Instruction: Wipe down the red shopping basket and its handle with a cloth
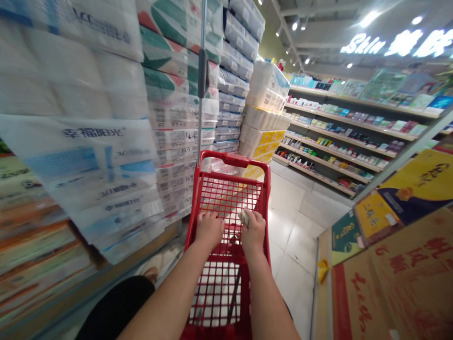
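Note:
A red plastic shopping cart (267,189) with a grid basket stands in front of me. My left hand (209,230) is closed, its fingers curled over the near part of the cart. On the right side of the cart lies my right hand (255,230), also closed. A small crumpled pale thing (244,217), whitish with some green or yellow, sticks out between its thumb and fingers. What it is cannot be made out. The cart's handle under both hands is mostly hidden.
Stacked toilet paper packs (123,137) rise close on the left. A thin grey pole (200,118) stands by the cart's front left corner. Cardboard boxes (399,274) line the right side. Tiled floor (293,226) leads toward shelves (339,137) of small boxed goods.

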`<move>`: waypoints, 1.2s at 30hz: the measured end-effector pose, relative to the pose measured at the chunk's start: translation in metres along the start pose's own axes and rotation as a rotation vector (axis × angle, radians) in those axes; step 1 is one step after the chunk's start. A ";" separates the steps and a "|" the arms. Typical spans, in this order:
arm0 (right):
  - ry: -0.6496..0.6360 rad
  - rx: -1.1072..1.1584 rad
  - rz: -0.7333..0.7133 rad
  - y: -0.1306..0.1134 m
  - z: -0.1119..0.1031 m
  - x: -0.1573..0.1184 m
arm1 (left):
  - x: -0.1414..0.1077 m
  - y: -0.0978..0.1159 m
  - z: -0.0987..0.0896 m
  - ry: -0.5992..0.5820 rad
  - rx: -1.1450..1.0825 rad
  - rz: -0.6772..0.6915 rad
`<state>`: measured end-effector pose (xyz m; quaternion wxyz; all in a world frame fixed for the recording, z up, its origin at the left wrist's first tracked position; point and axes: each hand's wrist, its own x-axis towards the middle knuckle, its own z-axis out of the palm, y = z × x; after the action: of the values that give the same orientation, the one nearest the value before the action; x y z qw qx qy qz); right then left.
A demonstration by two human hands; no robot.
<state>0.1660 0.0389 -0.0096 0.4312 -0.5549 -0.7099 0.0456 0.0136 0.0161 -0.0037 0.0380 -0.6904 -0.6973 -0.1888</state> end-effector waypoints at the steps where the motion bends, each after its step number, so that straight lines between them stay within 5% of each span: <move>1: -0.036 -0.042 -0.002 0.000 0.000 -0.002 | 0.000 0.000 0.000 0.000 -0.003 -0.001; 6: -0.205 -0.159 -0.077 -0.008 0.004 -0.011 | 0.003 0.001 0.001 0.001 -0.006 -0.004; 16: -0.195 0.128 -0.153 -0.008 -0.002 -0.006 | -0.001 0.005 -0.008 0.018 -0.026 -0.035; 21: -0.042 0.068 -0.082 -0.004 -0.004 -0.003 | -0.001 0.007 -0.009 0.056 -0.049 -0.027; 27: -0.184 0.110 -0.163 -0.011 -0.004 -0.008 | -0.002 0.006 -0.008 0.049 -0.018 -0.032; 32: -0.043 0.053 -0.032 -0.006 -0.008 -0.005 | -0.002 0.006 -0.007 0.078 -0.017 -0.020; 36: -0.201 0.107 -0.053 -0.009 -0.009 -0.006 | -0.003 0.006 -0.007 0.062 -0.025 -0.023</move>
<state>0.1652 0.0264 -0.0027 0.3879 -0.5048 -0.7606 0.1275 0.0178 0.0113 0.0031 0.0490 -0.6765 -0.7014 -0.2192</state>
